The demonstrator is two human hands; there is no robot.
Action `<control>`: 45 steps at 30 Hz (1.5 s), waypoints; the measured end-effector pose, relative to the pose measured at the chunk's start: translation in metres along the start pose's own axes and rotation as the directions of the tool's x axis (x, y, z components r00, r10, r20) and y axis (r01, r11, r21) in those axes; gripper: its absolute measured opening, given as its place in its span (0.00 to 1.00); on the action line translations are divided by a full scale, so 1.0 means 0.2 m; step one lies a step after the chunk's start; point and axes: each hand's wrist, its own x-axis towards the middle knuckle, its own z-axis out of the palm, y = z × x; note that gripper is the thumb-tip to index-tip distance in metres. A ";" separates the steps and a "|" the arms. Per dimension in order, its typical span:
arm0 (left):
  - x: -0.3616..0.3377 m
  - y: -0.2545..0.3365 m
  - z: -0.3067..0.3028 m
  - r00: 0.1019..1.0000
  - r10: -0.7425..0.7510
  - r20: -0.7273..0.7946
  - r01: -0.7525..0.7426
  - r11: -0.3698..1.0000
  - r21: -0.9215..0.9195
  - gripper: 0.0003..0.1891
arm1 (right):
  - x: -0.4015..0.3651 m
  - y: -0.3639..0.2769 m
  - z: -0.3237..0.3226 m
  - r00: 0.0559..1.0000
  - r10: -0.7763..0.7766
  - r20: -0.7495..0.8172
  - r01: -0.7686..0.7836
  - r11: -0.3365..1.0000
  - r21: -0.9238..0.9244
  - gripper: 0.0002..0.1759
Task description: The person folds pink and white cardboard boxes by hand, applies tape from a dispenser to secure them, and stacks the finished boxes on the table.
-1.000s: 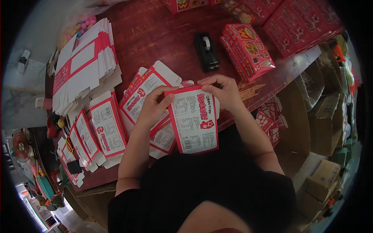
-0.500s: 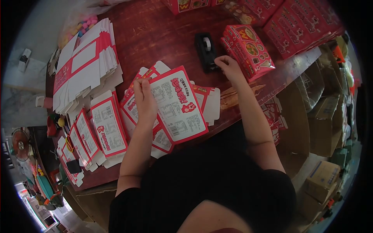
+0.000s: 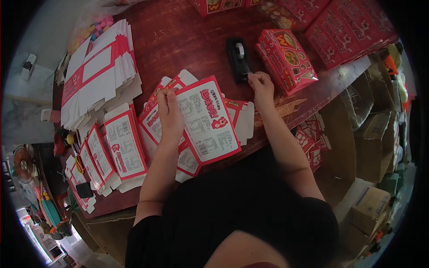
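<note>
My left hand pinches the upper left edge of a printed red-and-white box, its text and barcode side facing up. That box lies over several flat cartons of the same print. Beside the black tape dispenser is my right hand, thumb and fingers pinched together at its near end. A short pale bit of tape seems to run from the dispenser into the fingertips. Just to the right stands a stack of wrapped red boxes.
A tall stack of flat white-and-red cartons leans at the left, with more printed boxes in front. Several red boxes fill the back right. Open brown cardboard boxes stand right of the table.
My right hand has drawn back slightly toward me from the dispenser's end, fingers still pinched. The left hand and its box have shifted a little to the right.
</note>
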 end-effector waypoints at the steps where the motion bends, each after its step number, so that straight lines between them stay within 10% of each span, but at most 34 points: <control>1: 0.00 0.00 0.00 1.000 -0.002 0.009 0.001 1.000 0.013 0.15 | -0.02 0.01 0.01 0.992 0.125 -0.015 -0.122 0.984 0.130 0.05; 7: 0.01 -0.05 0.05 1.000 0.016 0.022 -0.015 1.000 -0.005 0.15 | 0.00 0.07 -0.04 0.972 0.204 0.113 -0.225 0.947 0.230 0.06; 13: 0.04 0.01 0.04 0.995 0.039 0.092 -0.041 0.999 0.015 0.14 | -0.11 0.01 -0.02 0.984 -0.158 -0.086 0.148 0.983 -0.112 0.03; 15: 0.06 0.06 0.01 0.979 0.050 0.200 -0.068 0.994 0.083 0.14 | -0.15 -0.17 0.01 0.981 -0.111 0.161 0.120 0.991 -0.051 0.02; 20: 0.10 0.18 0.01 0.830 0.094 0.550 -0.247 0.946 0.210 0.13 | -0.18 -0.63 0.13 0.700 -0.012 0.714 0.201 0.963 -0.181 0.14; 26: 0.10 0.27 0.02 0.714 0.008 0.700 -0.223 0.951 0.217 0.12 | -0.13 -0.82 0.27 0.276 0.187 0.943 0.404 0.867 -0.290 0.32; 32: 0.09 0.26 0.02 0.711 0.014 0.703 -0.218 0.955 0.202 0.12 | -0.15 -0.78 0.32 0.298 0.237 0.925 0.501 0.786 -0.363 0.35; 35: 0.09 0.26 0.00 0.720 0.044 0.693 -0.223 0.960 0.171 0.12 | -0.14 -0.73 0.32 0.352 0.196 0.915 0.353 0.878 -0.324 0.36; 41: 0.08 0.28 0.00 0.733 0.130 0.668 -0.262 0.960 0.100 0.10 | -0.14 -0.48 0.30 0.337 0.323 0.885 -0.586 0.807 -0.072 0.29; 45: 0.06 0.29 -0.04 0.819 0.210 0.534 -0.319 0.940 0.118 0.10 | -0.11 -0.50 0.24 0.496 0.329 0.804 -0.577 0.817 0.022 0.21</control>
